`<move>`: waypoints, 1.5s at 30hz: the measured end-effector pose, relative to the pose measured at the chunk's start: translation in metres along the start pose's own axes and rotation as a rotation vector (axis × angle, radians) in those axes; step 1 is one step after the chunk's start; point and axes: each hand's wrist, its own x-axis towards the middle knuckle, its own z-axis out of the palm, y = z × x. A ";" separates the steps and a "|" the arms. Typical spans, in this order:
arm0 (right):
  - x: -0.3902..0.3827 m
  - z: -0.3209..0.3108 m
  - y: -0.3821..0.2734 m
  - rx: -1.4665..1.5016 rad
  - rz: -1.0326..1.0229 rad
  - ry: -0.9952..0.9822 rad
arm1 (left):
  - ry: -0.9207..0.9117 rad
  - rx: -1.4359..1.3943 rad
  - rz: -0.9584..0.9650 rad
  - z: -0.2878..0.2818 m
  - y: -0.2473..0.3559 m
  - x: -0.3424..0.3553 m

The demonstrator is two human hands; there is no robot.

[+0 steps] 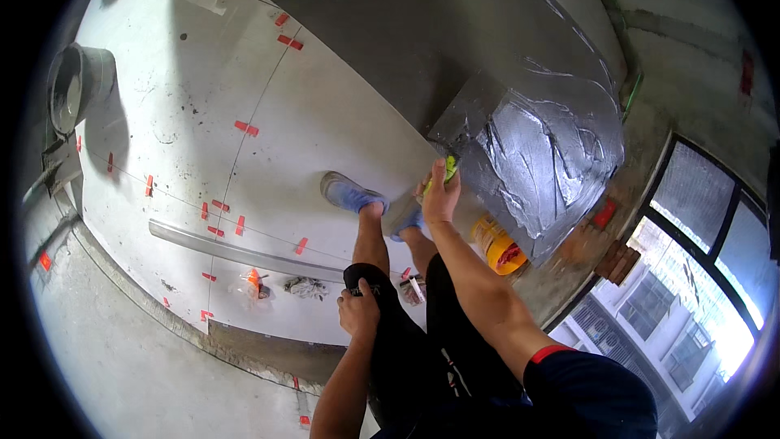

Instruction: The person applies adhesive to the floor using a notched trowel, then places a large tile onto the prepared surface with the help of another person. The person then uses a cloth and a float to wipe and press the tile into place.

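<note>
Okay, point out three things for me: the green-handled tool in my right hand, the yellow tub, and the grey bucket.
Green-handled tool [452,164]: head view, on its handle, held by the right hand [439,196].
Yellow tub [489,236]: head view, on its outer wall.
Grey bucket [98,81]: head view, on its outer wall.

The pale floor [325,114] is divided by narrow dark joints; red tabs [246,128] sit along these lines. A large dark grey panel [341,0] covers its far right portion. A grey bucket [101,81] stands at the left edge. A long grey bar [236,254] lies nearer the viewer. Beside the bar, on its near side, are an orange-topped item [256,280] and a crumpled grey wad [306,287].
</note>
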 end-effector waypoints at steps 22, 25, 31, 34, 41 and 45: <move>-0.051 -0.132 0.064 -0.533 0.092 0.315 | 0.044 0.305 0.046 0.054 0.010 -0.019; -0.077 -0.206 0.083 -0.415 0.180 0.477 | 0.085 0.368 0.077 0.061 -0.004 -0.015; -0.123 -0.360 0.133 -0.612 0.156 0.798 | 0.090 0.525 0.079 0.069 -0.012 -0.002; -0.133 -0.444 0.138 -0.360 0.304 0.904 | 0.134 0.578 0.142 0.069 -0.001 -0.012; -0.060 -0.589 0.098 0.098 0.222 0.995 | 0.187 0.711 0.220 0.065 0.013 -0.011; -0.049 -0.581 0.106 0.084 0.352 0.762 | 0.278 0.743 0.213 0.065 0.019 -0.017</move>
